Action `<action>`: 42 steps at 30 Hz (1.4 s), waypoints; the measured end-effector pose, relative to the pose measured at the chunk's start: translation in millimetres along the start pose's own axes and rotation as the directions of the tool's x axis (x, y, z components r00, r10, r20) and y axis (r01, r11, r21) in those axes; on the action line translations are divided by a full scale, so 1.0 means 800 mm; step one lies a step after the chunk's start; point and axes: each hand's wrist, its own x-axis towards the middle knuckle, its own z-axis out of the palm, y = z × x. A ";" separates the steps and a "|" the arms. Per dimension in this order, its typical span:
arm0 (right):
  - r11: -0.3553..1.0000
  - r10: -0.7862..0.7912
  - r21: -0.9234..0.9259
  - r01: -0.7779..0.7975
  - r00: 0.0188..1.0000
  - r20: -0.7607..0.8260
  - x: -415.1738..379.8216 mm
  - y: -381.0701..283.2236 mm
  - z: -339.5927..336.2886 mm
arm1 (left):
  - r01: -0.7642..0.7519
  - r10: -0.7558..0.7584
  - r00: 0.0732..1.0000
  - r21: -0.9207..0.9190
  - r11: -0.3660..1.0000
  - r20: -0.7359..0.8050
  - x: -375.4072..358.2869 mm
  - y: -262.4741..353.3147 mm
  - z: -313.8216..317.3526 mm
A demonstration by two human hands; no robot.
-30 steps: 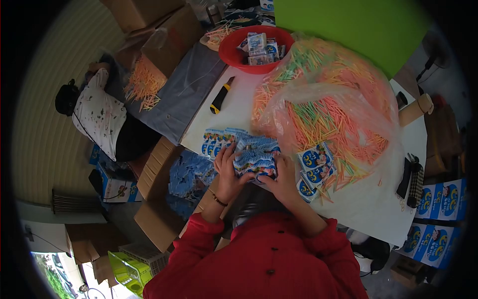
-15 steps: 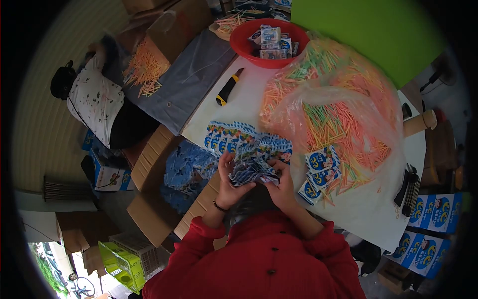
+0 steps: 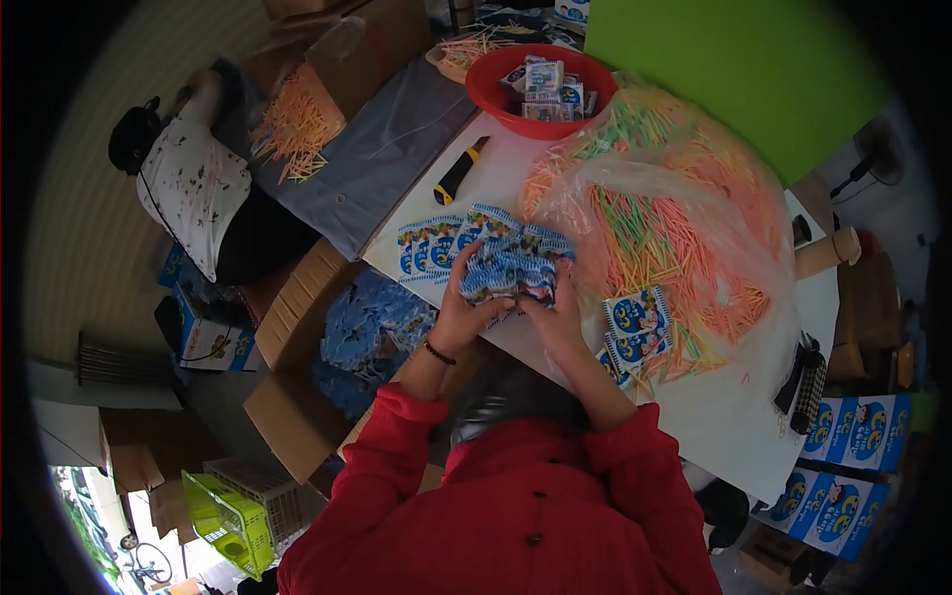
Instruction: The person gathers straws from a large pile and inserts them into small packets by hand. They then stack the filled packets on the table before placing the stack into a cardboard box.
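Note:
Between my left hand (image 3: pixel 462 309) and my right hand (image 3: pixel 557 317) is a bunch of blue-and-white printed packets (image 3: pixel 510 278), gripped from both sides over the table's near edge. Thumbs press on the near side; the other fingers are partly hidden behind the bunch. Just beyond it, a row of similar packets (image 3: pixel 424 244) lies overlapping on the white table (image 3: pixel 412 210). More packets (image 3: pixel 638 325) rest to the right of my right hand. Below and left of my left hand, an opened cardboard box (image 3: pixel 296 312) holds many loose blue packets (image 3: pixel 365 332).
A clear plastic bag of coloured sticks (image 3: pixel 684 238) covers much of the table's right side. A red bowl (image 3: pixel 486 109) with packets and a yellow-black utility knife (image 3: pixel 456 177) are farther back. Another person (image 3: pixel 198 183) bends at the left. Printed boxes (image 3: pixel 828 511) stand at lower right.
Both hands have moved up and away from my body with the packets. The bunch has turned from edge-on to show its printed faces, now partly in front of the row.

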 end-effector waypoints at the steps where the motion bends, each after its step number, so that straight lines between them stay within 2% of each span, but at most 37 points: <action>1: 1.000 -0.005 0.004 0.005 1.000 0.000 -0.007 0.010 -0.008 | -0.111 0.107 0.994 0.128 0.986 0.037 -0.009 0.006 0.003; 2: 0.989 -0.084 -0.115 0.091 0.994 0.063 -0.018 0.026 -0.022 | -0.222 0.207 0.975 0.249 0.943 0.086 -0.018 0.010 0.005; 3: 0.958 -0.150 -0.227 0.178 0.979 0.136 -0.028 0.037 -0.029 | -0.341 0.320 0.937 0.177 0.923 0.136 -0.024 -0.011 -0.004; 4: 0.958 -0.147 -0.226 0.175 0.980 0.137 -0.036 0.032 -0.028 | -0.338 0.318 0.939 0.178 0.924 0.134 -0.035 -0.012 -0.003; 6: 0.948 -0.263 -0.149 0.283 0.955 0.138 -0.053 0.017 -0.029 | -0.342 0.319 0.939 0.389 0.855 0.125 -0.058 -0.011 0.000; 7: 0.949 -0.258 -0.151 0.277 0.957 0.137 -0.052 0.002 -0.029 | -0.262 0.254 0.964 0.396 0.880 0.073 -0.064 -0.010 0.000; 8: 0.927 -0.267 -0.231 0.296 0.952 0.150 -0.049 -0.012 -0.027 | -0.260 0.253 0.965 0.395 0.881 0.072 -0.061 -0.014 -0.009; 9: 0.898 -0.275 -0.307 0.314 0.947 0.165 -0.045 -0.018 -0.025 | -0.341 0.286 0.939 0.393 0.854 0.192 -0.054 -0.016 -0.019; 10: 0.898 -0.277 -0.305 0.316 0.946 0.166 -0.040 -0.015 -0.026 | -0.423 0.316 0.896 0.382 0.822 0.311 -0.051 -0.020 -0.027; 11: 0.860 -0.291 -0.335 0.386 0.909 0.299 -0.034 -0.013 -0.031 | -0.423 0.317 0.896 0.384 0.821 0.310 -0.054 -0.023 -0.030; 12: 0.813 -0.298 -0.355 0.462 0.853 0.428 -0.029 -0.012 -0.034 | -0.374 0.295 0.914 0.301 0.877 0.279 -0.053 -0.013 -0.025; 13: 0.808 -0.306 -0.355 0.470 0.850 0.429 -0.028 -0.013 -0.035 | -0.326 0.270 0.929 0.211 0.922 0.253 -0.049 0.004 -0.014; 14: 0.887 -0.303 -0.198 0.417 0.849 0.433 -0.031 -0.016 -0.036 | -0.332 0.277 0.927 0.210 0.919 0.255 -0.045 0.022 -0.002; 15: 0.940 -0.291 -0.035 0.339 0.850 0.439 -0.036 -0.018 -0.037 | -0.324 0.292 0.929 0.120 0.938 0.226 -0.047 0.050 0.019; 16: 0.944 -0.279 -0.035 0.327 0.853 0.442 -0.042 -0.019 -0.038 | -0.309 0.297 0.935 0.030 0.951 0.192 -0.052 0.062 0.029; 18: 0.953 -0.277 -0.056 0.299 0.929 0.245 -0.055 -0.019 -0.038 | -0.280 0.268 0.942 0.033 0.959 0.203 -0.054 0.047 0.021; 20: 0.960 -0.247 -0.083 0.267 0.948 0.199 -0.062 0.005 -0.047 | -0.229 0.130 0.963 0.457 0.859 0.237 -0.052 0.006 0.004; 21: 0.966 -0.218 -0.111 0.235 0.965 0.146 -0.058 0.002 -0.045 | -0.305 0.216 0.947 0.455 0.837 0.236 -0.053 -0.002 0.007; 22: 0.966 -0.217 -0.112 0.233 0.966 0.142 -0.056 -0.001 -0.042 | -0.304 0.214 0.947 0.454 0.838 0.239 -0.054 -0.009 0.006; 24: 0.983 -0.169 0.106 0.152 0.971 0.172 -0.057 -0.015 -0.038 | -0.203 0.158 0.976 0.359 0.911 0.151 -0.062 -0.016 0.008; 25: 0.984 -0.164 0.103 0.148 0.971 0.173 -0.055 -0.021 -0.041 | -0.199 0.155 0.977 0.356 0.913 0.148 -0.062 -0.014 0.009; 26: 0.997 0.028 0.066 -0.046 0.969 0.247 -0.050 -0.026 -0.047 | -0.261 0.196 0.958 0.351 0.899 0.211 -0.058 -0.010 0.006; 27: 0.972 0.220 0.016 -0.236 0.925 0.311 -0.047 -0.032 -0.052 | -0.320 0.232 0.934 0.344 0.883 0.272 -0.053 -0.002 0.006; 28: 0.970 0.224 0.016 -0.241 0.922 0.314 -0.046 -0.044 -0.056 | -0.315 0.229 0.936 0.346 0.884 0.266 -0.049 0.018 0.015; 29: 0.998 0.050 -0.059 -0.031 0.927 0.371 -0.050 -0.056 -0.060 | -0.367 0.289 0.918 0.305 0.879 0.272 -0.050 0.038 0.026; 30: 0.976 -0.116 -0.117 0.184 0.891 0.438 -0.055 -0.061 -0.062 | -0.417 0.346 0.897 0.264 0.870 0.274 -0.053 0.048 0.032; 31: 0.977 -0.109 -0.116 0.177 0.891 0.442 -0.060 -0.053 -0.062 | -0.411 0.342 0.900 0.267 0.872 0.268 -0.056 0.042 0.031; 33: 0.975 -0.056 -0.179 0.132 0.925 0.377 -0.068 -0.025 -0.064 | -0.425 0.311 0.904 0.535 0.730 0.293 -0.059 0.020 0.022; 37: 0.973 -0.052 -0.198 0.117 0.950 0.307 -0.081 -0.005 -0.055 | -0.410 0.261 0.908 0.568 0.714 0.327 -0.074 -0.005 0.006; 39: 0.978 0.003 -0.201 0.064 0.949 0.315 -0.072 -0.007 -0.055 | -0.456 0.189 0.868 0.589 0.667 0.459 -0.063 0.004 -0.001; 40: 0.977 0.003 -0.201 0.066 0.947 0.322 -0.071 -0.003 -0.058 | -0.455 0.192 0.871 0.592 0.666 0.453 -0.058 0.021 0.004; 42: 0.889 0.003 -0.428 0.166 0.930 0.366 -0.072 0.011 -0.069 | -0.230 -0.015 0.909 0.531 0.815 0.416 -0.052 0.060 0.015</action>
